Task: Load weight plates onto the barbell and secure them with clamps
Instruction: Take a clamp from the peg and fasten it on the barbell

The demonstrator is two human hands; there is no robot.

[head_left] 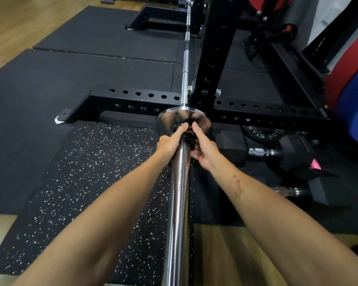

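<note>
A chrome barbell [179, 203] runs from the bottom of the view straight away from me into the rack. A small chrome weight plate [203, 119] sits on its sleeve against the collar. Just in front of the plate a black clamp [187, 137] rings the sleeve. My left hand [170, 142] grips the clamp from the left, thumb stretched toward the plate. From the right, my right hand [203, 149] holds the same clamp, fingers curled under the sleeve. Much of the clamp is hidden by both hands.
A black squat rack upright [213, 48] and its perforated base beam [132, 100] stand just beyond the plate. Black hex dumbbells [293, 149] and a flat black plate [260, 134] lie on the floor to the right. Red and blue plates [351, 96] lean at far right. Rubber mats cover the floor.
</note>
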